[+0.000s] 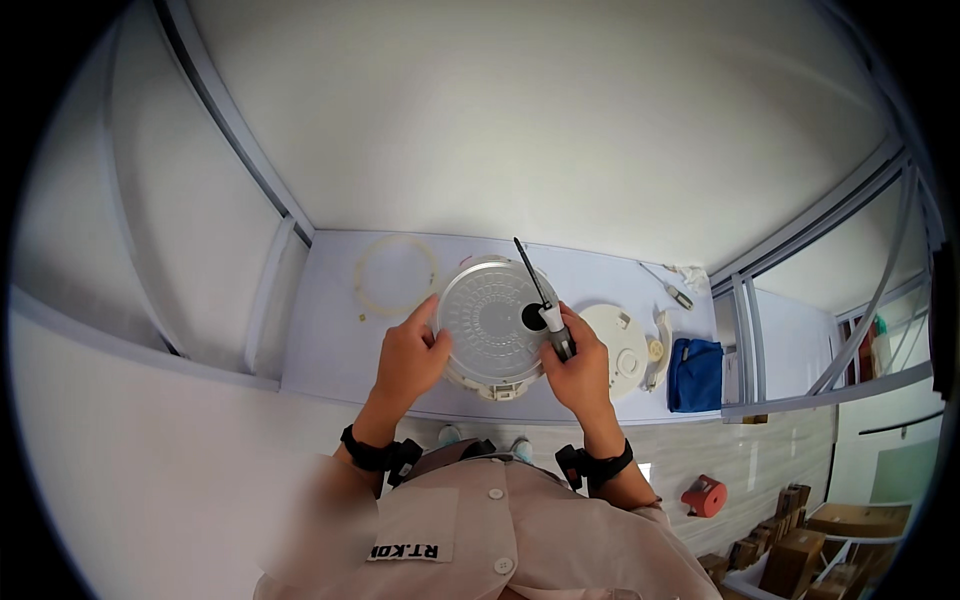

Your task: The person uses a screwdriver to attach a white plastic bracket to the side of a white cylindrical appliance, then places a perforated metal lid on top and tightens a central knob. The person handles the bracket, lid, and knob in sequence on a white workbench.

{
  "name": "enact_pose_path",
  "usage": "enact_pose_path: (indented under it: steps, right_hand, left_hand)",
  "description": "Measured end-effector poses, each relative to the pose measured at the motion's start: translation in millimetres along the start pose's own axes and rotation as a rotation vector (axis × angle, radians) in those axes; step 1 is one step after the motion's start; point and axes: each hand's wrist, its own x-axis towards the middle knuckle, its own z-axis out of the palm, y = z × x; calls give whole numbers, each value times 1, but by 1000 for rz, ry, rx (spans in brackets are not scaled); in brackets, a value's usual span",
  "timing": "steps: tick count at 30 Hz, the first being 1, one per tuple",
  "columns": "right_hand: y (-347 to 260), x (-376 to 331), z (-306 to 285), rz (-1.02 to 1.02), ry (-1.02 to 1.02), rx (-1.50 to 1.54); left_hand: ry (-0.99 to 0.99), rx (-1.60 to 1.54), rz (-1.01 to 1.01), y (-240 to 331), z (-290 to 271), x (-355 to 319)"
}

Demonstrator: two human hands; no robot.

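Observation:
A round rice cooker lid (pixel 478 345) with a patterned silver plate and a white rim is in front of me at the middle of the table. A dark round hole (pixel 534 317) shows at the plate's right side. My left hand (pixel 408 355) grips the lid's left edge, thumb near the plate and index finger along the rim. In my right hand (pixel 582 368) is a screwdriver (pixel 552 318) with a grey and white handle, its dark shaft slanting up and left over the lid's edge. That hand also rests against the lid's right side.
A pale ring (pixel 362 262) lies at the table's far left. To the right are a white round cover (pixel 628 335), a curved white part (pixel 660 352), a blue cloth pouch (pixel 695 375) and another screwdriver (pixel 680 296). Frame posts flank the table; a red stool (pixel 704 496) stands on the floor.

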Motion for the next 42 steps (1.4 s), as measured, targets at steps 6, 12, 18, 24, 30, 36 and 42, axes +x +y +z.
enact_pose_path:
  steps: [6,12,18,24,30,36,42]
  right_hand:
    - [4,0,-1,20,-17,-15]
    - [8,4,-1,-45,-28,-34]
    - [8,4,-2,-34,-25,-49]
    - [11,4,-1,13,-36,-22]
    - [14,3,-4,-26,-35,-130]
    - [19,1,-5,179,-85,141]
    - [44,-9,2,94,-47,223]
  left_hand:
    - [-30,33,-29,7,-3,2]
    - [2,47,-21,6,-1,-2]
    - [21,60,-3,5,1,-4]
    - [160,184,182,-9,12,-10]
    - [166,28,162,-15,20,-11]
    - [246,-175,74,-17,31,-20]
    - [277,-161,206,-30,40,-24]
